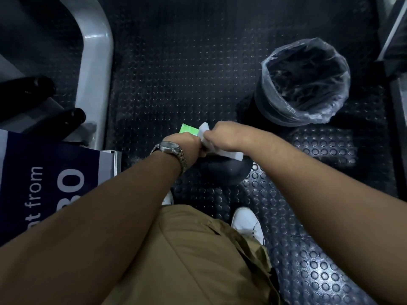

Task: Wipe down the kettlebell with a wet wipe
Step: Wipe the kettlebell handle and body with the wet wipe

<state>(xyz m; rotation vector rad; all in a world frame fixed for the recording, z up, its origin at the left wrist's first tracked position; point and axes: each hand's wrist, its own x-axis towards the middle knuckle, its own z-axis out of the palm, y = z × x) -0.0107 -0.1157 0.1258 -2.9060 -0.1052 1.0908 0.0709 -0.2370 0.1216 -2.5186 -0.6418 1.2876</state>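
Both hands above the kettlebell (224, 170): right hand (222, 135) grips the wet wipe (220, 150), left hand (187, 144) closed beside it, contents unclear; wiping apparently unfinished.

Dim, bluish light; faint sheen on the studded floor mat (308, 227); wide-angle bending and soft corners.

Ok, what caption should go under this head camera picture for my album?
Both hands, left hand and right hand, hold a white wipe above a dark kettlebell.
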